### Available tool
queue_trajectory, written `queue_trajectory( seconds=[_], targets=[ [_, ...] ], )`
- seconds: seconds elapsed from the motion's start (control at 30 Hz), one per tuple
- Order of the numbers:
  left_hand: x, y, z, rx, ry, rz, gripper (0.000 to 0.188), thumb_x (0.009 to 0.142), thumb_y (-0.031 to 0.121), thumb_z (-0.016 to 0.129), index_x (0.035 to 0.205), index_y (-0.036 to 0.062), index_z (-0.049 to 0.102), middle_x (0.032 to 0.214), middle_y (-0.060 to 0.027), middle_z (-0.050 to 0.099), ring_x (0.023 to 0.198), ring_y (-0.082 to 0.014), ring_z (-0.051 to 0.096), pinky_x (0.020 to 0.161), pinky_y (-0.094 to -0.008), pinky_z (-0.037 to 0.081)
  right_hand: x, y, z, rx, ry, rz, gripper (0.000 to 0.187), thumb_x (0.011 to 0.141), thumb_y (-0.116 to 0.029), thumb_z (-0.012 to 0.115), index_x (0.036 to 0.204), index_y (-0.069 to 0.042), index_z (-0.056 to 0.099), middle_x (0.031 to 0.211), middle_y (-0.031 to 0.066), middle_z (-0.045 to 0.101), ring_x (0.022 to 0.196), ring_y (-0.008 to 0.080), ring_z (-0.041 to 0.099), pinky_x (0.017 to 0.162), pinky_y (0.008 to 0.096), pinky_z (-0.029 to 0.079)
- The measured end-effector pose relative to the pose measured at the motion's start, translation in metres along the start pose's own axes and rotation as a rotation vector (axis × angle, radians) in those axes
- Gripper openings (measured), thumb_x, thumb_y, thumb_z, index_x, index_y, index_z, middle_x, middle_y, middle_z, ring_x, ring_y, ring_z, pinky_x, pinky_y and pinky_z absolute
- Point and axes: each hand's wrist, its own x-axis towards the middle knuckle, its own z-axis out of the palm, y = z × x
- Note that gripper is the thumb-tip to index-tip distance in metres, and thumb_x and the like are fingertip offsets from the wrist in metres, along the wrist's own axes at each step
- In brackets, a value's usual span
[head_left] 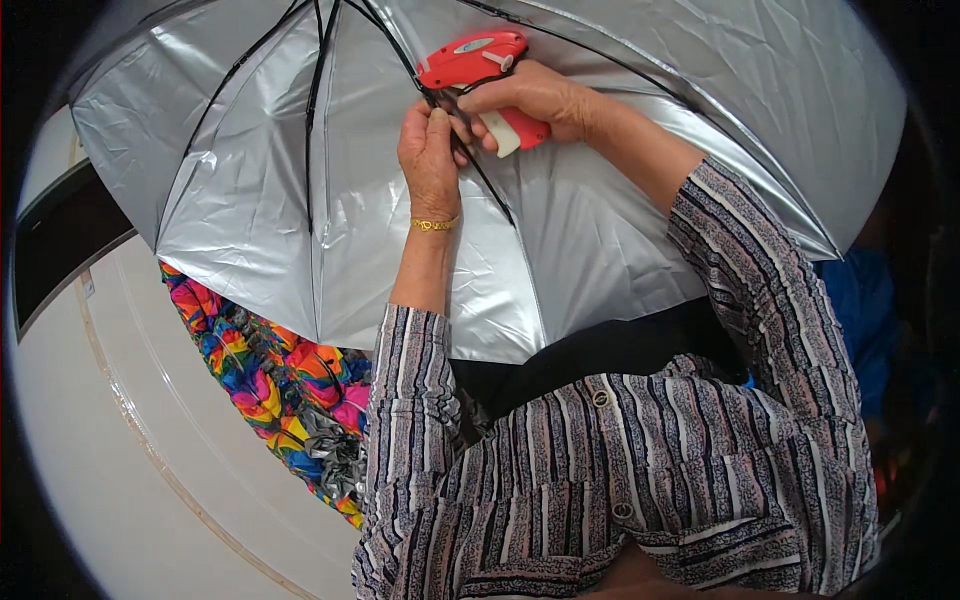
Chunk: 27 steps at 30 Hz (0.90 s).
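A silver-lined umbrella (380, 260) is spread open in front of me, its inner side and thin black ribs facing up. My left hand (430, 160) pinches a black rib (488, 187) near the umbrella's middle, thumb and fingers closed around it. My right hand (545, 98) grips a red tagging gun (472, 60) with a whitish trigger. The front of the gun is right by that rib, just above my left fingertips. Whether its needle touches the rib or the cloth is hidden by the fingers.
Bunched rainbow-coloured cloth bundles (258, 385) with some silver folds lie at the lower left, beside a white floor (180, 420). A dark panel with a pale frame (75, 240) stands at the left. Blue cloth (862, 310) shows at the right.
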Motion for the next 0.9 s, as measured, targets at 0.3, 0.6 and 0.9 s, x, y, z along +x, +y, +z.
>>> queue_trajectory(
  seconds=[0.3,0.6,0.9],
  targets=[
    [-0.002,0.002,0.002,0.023,0.026,0.0,0.016,0.093,0.02,0.043,0.094,0.0052,0.05,0.063,0.0027,0.051,0.051,-0.0034,0.041,0.045,-0.0165,0.032,0.001,0.003,-0.004,0.078,-0.034,0.01,0.013,0.079,-0.013,0.058,0.086,-0.002,0.057,0.07,0.0062,0.06,0.056,0.0137,0.06,0.052,0.0277,0.051],
    [-0.002,0.0,0.0,0.008,0.029,0.002,0.017,0.093,0.021,0.044,0.095,0.0056,0.051,0.064,0.0023,0.052,0.051,-0.0039,0.042,0.045,-0.0167,0.032,0.002,0.006,-0.009,0.193,-0.073,0.042,0.017,0.081,-0.014,0.06,0.091,-0.002,0.055,0.072,0.0065,0.061,0.058,0.0155,0.061,0.054,0.0282,0.053],
    [-0.003,-0.002,-0.002,-0.028,0.012,0.005,0.016,0.093,0.021,0.045,0.095,0.0065,0.051,0.064,0.0013,0.053,0.051,-0.005,0.044,0.045,-0.0168,0.033,0.005,0.012,-0.016,0.273,-0.11,0.071,0.016,0.083,-0.016,0.06,0.09,-0.002,0.056,0.074,0.0083,0.061,0.058,0.0174,0.062,0.055,0.0286,0.054]
  ],
)
